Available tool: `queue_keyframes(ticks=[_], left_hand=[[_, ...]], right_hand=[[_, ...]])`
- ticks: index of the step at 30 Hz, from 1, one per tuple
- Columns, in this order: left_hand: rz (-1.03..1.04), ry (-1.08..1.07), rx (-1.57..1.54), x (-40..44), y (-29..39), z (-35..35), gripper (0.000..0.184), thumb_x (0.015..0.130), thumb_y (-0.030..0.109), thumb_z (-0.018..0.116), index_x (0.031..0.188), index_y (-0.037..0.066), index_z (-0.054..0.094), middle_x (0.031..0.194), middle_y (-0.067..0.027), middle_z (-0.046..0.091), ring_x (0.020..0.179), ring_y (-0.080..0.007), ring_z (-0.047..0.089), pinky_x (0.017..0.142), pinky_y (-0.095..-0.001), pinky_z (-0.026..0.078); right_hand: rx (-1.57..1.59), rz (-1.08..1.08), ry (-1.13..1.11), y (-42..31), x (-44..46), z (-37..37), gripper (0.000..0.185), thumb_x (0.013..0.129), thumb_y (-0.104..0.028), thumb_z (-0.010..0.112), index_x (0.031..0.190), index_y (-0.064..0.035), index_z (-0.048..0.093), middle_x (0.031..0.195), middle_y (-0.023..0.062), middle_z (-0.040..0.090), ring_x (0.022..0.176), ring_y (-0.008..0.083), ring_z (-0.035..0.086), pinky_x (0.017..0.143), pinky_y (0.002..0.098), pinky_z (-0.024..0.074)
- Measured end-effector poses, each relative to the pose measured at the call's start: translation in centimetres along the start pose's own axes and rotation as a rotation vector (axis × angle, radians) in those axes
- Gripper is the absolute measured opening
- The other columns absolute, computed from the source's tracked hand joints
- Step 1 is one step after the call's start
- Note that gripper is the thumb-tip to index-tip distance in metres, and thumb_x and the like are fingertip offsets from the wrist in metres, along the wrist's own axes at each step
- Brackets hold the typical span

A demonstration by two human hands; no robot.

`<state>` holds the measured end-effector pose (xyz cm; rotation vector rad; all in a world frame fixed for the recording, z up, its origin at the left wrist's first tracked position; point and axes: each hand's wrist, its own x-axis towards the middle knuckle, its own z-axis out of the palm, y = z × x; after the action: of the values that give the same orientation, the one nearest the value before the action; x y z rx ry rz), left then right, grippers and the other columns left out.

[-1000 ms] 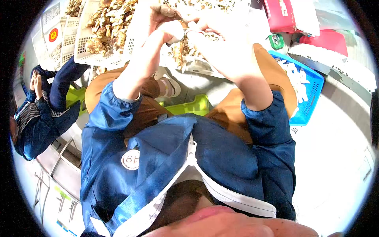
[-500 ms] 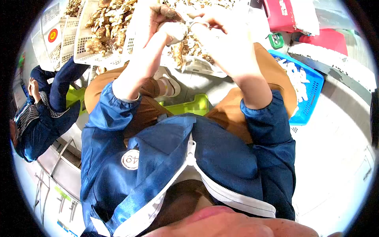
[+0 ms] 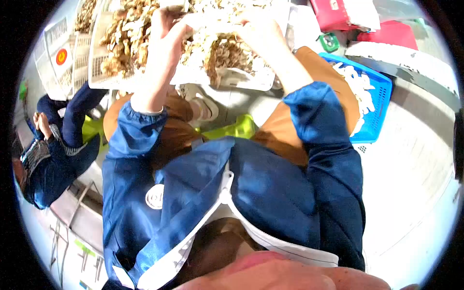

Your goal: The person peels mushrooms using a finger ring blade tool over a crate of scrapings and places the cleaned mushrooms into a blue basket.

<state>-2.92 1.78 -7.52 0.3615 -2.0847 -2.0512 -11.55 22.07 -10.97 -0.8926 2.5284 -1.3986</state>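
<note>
My left hand (image 3: 166,31) is above the near part of a white crate (image 3: 261,83), its fingers curled round a pale piece (image 3: 197,21) that looks like a mushroom, though glare washes out its outline. Opposite it, my right hand (image 3: 258,30) is closed with its fingertips toward that piece. Strong light hides whatever is in the right fingers. Below both hands, brown and cream mushroom pieces (image 3: 229,55) fill the crate. To the left, a second white crate (image 3: 99,65) holds larger brown mushrooms (image 3: 126,41).
A blue basket (image 3: 382,104) with white pieces (image 3: 360,89) lies beside my right knee. Red containers (image 3: 333,14) and a small green object (image 3: 329,42) sit at the upper right. Another person (image 3: 53,150) sits at the left. A lime-green stool (image 3: 232,128) shows between my legs.
My hands have moved apart, left hand leftward and up. The pale piece, earlier plainly visible in my left hand, is now washed out. The crates appear slightly lower left in view.
</note>
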Motion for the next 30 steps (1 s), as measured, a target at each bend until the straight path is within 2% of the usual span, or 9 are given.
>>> queue_keyframes(ticks=[5,8,12,16,19,20,21,24,30], left_hand=[[0.25,-0.051,0.29,-0.8,0.9,2.4,0.048,0.092,0.007,0.068,0.131,0.001,0.041,0.122,-0.0143,0.058,0.103,-0.0177,0.062,0.087,-0.0295,0.052],[0.274,-0.081,0.315,-1.9,2.8,5.9,0.044,0.093,0.008,0.068,0.13,0.0,0.045,0.127,-0.0148,0.058,0.111,-0.0191,0.06,0.093,-0.0296,0.05],[0.215,-0.278,0.056,-2.9,7.8,8.7,0.052,0.099,0.02,0.062,0.14,0.0,0.036,0.133,-0.0172,0.05,0.12,-0.0268,0.055,0.093,-0.0339,0.052],[0.471,-0.203,0.24,-4.5,10.1,10.3,0.041,0.096,0.003,0.06,0.136,0.001,0.049,0.13,-0.016,0.059,0.113,-0.0208,0.061,0.09,-0.0293,0.052],[0.305,-0.209,0.28,-1.2,4.6,7.6,0.038,0.098,0.007,0.059,0.134,-0.001,0.049,0.122,-0.0123,0.061,0.107,-0.018,0.061,0.092,-0.029,0.05],[0.172,-0.191,0.57,-0.2,2.4,6.5,0.044,0.097,0.018,0.062,0.135,0.0,0.049,0.127,-0.0153,0.061,0.112,-0.024,0.061,0.094,-0.0342,0.05],[0.511,-0.015,1.185,1.1,-2.6,4.6,0.053,0.096,0.032,0.064,0.134,-0.001,0.05,0.13,-0.0187,0.061,0.117,-0.0315,0.061,0.097,-0.0405,0.049],[-0.118,-0.233,1.414,0.8,-8.9,3.0,0.075,0.091,0.045,0.066,0.137,-0.009,0.041,0.121,-0.0402,0.057,0.109,-0.0439,0.063,0.092,-0.0483,0.052],[-0.163,-0.015,1.114,-0.2,-16.9,1.7,0.058,0.084,0.025,0.072,0.126,-0.009,0.052,0.114,-0.0351,0.063,0.105,-0.0461,0.063,0.089,-0.0459,0.051]], right_hand=[[0.907,0.558,0.098,-4.3,1.5,-1.1,0.015,0.095,-0.013,0.06,0.103,-0.0007,0.057,0.087,0.0052,0.06,0.078,0.0133,0.059,0.07,0.0266,0.0486],[0.592,0.228,0.228,-2.9,1.8,0.8,0.016,0.097,-0.017,0.057,0.101,-0.0024,0.055,0.085,0.0041,0.058,0.074,0.013,0.056,0.065,0.0263,0.0472],[1.252,0.643,0.274,-8.8,0.7,-5.9,0.015,0.098,-0.02,0.055,0.105,-0.0073,0.061,0.086,0.0045,0.059,0.07,0.0156,0.057,0.063,0.0287,0.0493],[1.508,0.509,0.411,-4.0,-1.8,-9.6,0.012,0.095,-0.015,0.061,0.105,-0.0084,0.064,0.087,0.0034,0.061,0.079,0.0132,0.061,0.064,0.0299,0.0522],[1.447,0.193,0.671,0.0,-7.1,-14.9,0.009,0.093,-0.012,0.062,0.098,-0.0065,0.066,0.09,0.0039,0.061,0.08,0.0155,0.061,0.068,0.0301,0.0517],[1.453,0.116,0.716,0.5,-10.7,-18.4,0.007,0.09,-0.01,0.064,0.095,-0.0045,0.066,0.094,0.0052,0.061,0.081,0.0176,0.062,0.071,0.0301,0.0509],[1.079,0.192,0.76,2.4,-14.2,-21.0,0.017,0.097,-0.019,0.061,0.106,-0.0053,0.064,0.093,0.0069,0.068,0.08,0.0178,0.068,0.064,0.0329,0.0571],[0.797,0.392,1.141,12.3,-24.0,-22.8,0.015,0.099,-0.015,0.057,0.107,-0.0027,0.059,0.096,0.0087,0.066,0.081,0.0201,0.066,0.067,0.0336,0.0559],[0.416,0.741,1.257,25.3,-38.1,-20.2,0.014,0.097,-0.016,0.06,0.091,-0.0026,0.059,0.086,0.0067,0.062,0.078,0.0159,0.058,0.07,0.0323,0.0494]])
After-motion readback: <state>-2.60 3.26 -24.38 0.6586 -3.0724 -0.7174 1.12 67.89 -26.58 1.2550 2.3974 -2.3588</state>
